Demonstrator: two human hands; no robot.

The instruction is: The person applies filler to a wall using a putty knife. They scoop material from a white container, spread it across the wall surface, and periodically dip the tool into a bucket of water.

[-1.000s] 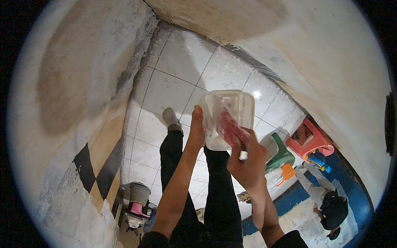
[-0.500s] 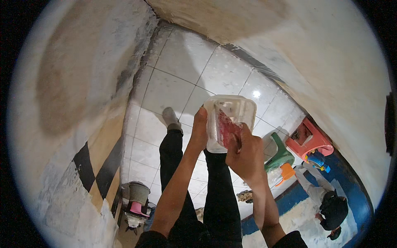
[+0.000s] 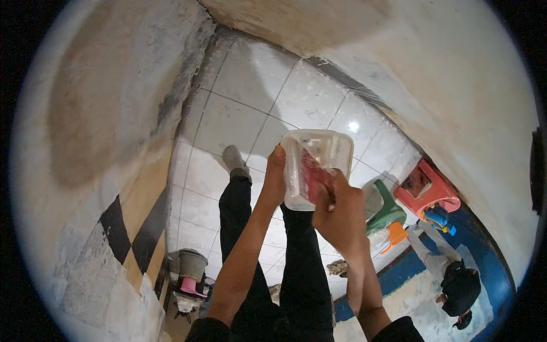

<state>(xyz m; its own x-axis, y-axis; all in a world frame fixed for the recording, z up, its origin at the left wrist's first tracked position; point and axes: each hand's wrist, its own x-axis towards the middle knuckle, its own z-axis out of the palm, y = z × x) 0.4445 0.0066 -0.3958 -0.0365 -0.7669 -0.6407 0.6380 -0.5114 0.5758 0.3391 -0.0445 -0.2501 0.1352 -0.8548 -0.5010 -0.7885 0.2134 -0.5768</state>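
Note:
My left hand [image 3: 275,178] grips the left wall of a translucent white plastic tub [image 3: 345,149], thumb at its rim. The tub is held up in front of me, above the tiled floor, with whitish smears inside. In my right hand [image 3: 341,214] is a red flat scraper [image 3: 311,171], coated with white residue. Its blade reaches down inside the tub, near the left wall. My right fingers are closed round its near end and hide part of it.
Walls with patchy plaster close in on both sides. At right stand a green plastic stool [image 3: 387,208], a red stool [image 3: 430,188] and an orange item [image 3: 396,235]. Another person [image 3: 460,288] is at lower right. A grey bucket [image 3: 192,264] stands at lower left.
The scraper has shifted slightly within the tub, with my right hand turning a little. My left hand and the tub are almost unmoved.

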